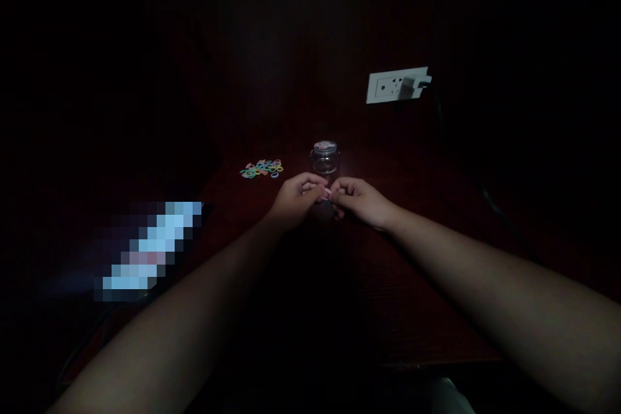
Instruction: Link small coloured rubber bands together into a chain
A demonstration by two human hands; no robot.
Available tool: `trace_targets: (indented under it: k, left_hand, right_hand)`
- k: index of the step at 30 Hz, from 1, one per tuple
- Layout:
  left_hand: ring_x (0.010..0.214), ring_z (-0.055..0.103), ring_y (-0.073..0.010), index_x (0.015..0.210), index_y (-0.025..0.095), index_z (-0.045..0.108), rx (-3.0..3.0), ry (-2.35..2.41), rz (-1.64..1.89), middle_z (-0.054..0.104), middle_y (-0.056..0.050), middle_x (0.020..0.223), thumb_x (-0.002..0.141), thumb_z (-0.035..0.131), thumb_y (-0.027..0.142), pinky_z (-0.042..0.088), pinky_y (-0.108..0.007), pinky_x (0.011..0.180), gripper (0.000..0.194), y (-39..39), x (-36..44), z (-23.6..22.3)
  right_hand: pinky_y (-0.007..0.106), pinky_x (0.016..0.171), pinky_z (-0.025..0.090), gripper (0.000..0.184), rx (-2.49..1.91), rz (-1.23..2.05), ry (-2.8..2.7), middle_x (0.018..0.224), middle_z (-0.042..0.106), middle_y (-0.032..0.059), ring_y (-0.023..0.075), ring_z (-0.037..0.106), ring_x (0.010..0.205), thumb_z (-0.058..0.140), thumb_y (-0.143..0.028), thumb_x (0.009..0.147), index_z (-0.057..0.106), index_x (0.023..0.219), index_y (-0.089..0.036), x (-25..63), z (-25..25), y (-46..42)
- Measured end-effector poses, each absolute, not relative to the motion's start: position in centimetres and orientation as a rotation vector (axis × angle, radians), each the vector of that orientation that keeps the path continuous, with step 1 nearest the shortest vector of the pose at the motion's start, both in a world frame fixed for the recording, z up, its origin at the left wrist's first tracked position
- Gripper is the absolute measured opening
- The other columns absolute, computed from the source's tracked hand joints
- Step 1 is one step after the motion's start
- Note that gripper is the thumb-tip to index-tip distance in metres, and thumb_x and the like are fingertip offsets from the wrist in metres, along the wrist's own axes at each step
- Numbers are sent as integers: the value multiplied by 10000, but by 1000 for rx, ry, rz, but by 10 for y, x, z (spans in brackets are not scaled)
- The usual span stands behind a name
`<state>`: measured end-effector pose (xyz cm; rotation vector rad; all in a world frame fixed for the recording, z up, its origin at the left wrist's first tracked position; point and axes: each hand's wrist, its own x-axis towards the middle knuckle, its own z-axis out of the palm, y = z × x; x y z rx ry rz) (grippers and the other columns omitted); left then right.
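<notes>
Grip: my left hand (297,197) and my right hand (361,200) meet fingertip to fingertip, both pinching one small pale pink band (327,193) between them. Fingers on each side are curled in and pressed together on it; the light is too dim to tell how far the band is stretched.
Band: it sits just above the desk (412,297), near the middle of the dark wooden top, held off the surface between my two hands.
Arms: both forearms run in from the near edge, left from the near left corner, right from the near right corner.
Jar: a small clear jar (325,156) stands upright just beyond my fingertips, toward the far edge. Its top looks pale, but I cannot tell if a lid is on.
Loose bands: a little heap of coloured bands (262,169) lies on the desk to the left of the jar, apart from it and from my left hand.
Socket: a white wall socket (396,85) with a plug in it sits past the far edge, to the right.
Left side: a lit, blurred-out screen (148,249) lies near the left edge.
</notes>
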<state>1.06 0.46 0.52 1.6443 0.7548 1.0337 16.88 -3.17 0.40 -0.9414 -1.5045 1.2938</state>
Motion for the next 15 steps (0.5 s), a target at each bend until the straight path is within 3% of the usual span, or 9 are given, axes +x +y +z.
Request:
trace_targets:
  k: [6, 15]
  left_hand:
    - [700, 627, -127, 852, 104, 611, 1644, 713, 986, 669, -46, 752, 682, 639, 185, 489, -276, 699, 190, 3, 11, 7]
    - [674, 604, -110, 803, 109, 596, 1689, 741, 1001, 650, -43, 756, 671, 669, 232, 471, -252, 653, 194, 7, 11, 2]
  right_hand:
    - [200, 454, 383, 133, -955, 1244, -1471, 596, 570, -24, 70, 506, 449, 580, -234, 717, 474, 703, -155, 169, 1, -30]
    - [192, 432, 367, 159, -980, 1166, -1387, 494, 496, -59, 70, 485, 428, 608, -197, 673, 453, 690, -164, 168, 2, -29]
